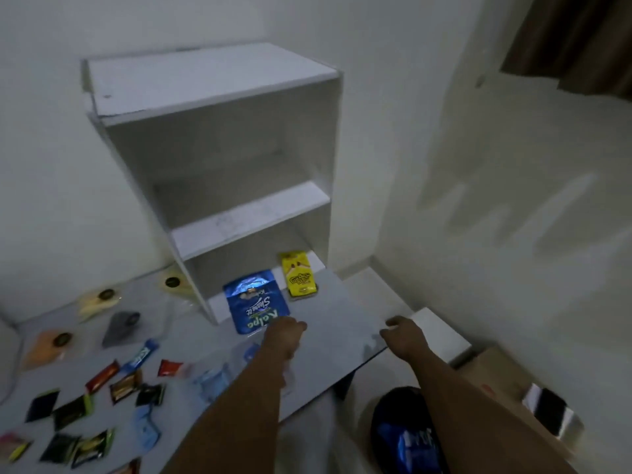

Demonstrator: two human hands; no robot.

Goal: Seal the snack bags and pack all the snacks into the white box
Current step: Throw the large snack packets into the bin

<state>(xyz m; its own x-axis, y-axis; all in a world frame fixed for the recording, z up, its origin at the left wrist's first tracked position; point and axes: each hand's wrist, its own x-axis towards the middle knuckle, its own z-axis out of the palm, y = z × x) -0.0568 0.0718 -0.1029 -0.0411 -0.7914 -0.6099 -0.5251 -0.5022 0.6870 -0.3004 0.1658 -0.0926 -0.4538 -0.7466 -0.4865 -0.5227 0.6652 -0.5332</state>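
Note:
A tall white box (219,107) with open shelves stands on the grey table (342,323). A yellow snack bag (298,276) lies half inside its bottom compartment. A blue snack bag (254,299) lies flat at the compartment's mouth, and my left hand (284,336) touches its near edge; the grip is blurred. My right hand (402,335) rests with curled fingers on the table's right edge. Several small snack packets (102,374) and pouches (119,325) lie scattered on the table's left part.
White walls close in behind and to the right. A brown curtain (578,39) hangs at the top right. On the floor to the right are a cardboard box (496,371), a dark blue bag (407,436) and a shiny dark object (550,415).

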